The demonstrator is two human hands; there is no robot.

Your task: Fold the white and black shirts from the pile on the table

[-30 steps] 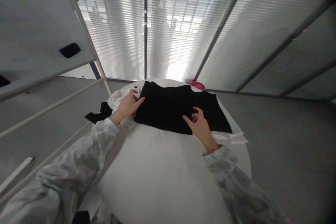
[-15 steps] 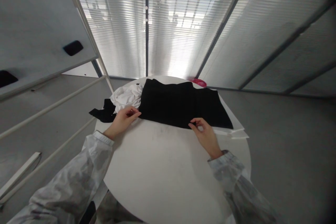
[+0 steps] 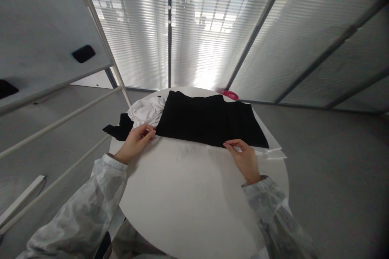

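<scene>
A folded black cloth (image 3: 197, 117), seemingly a garment, lies flat across the far half of the round white table (image 3: 194, 194). My left hand (image 3: 138, 139) pinches its near left corner between thumb and fingers. Further right, my right hand (image 3: 241, 156) grips the near edge of the same cloth, thumb against fingertips. Just behind my left hand sits a crumpled white cloth (image 3: 146, 110). Beside that, a smaller black piece of fabric (image 3: 120, 129) hangs over the table's left edge.
White flat sheets (image 3: 276, 153) stick out from under the black cloth at the right. A pink mesh object (image 3: 230, 95) shows beyond the table's far edge. White rails (image 3: 60, 120) of a wheeled board stand at left; a blind-covered glass wall (image 3: 200, 28) rises behind.
My left hand has shifted a little left and my right hand a little right. The near edge of the black cloth is drawn out wider between them.
</scene>
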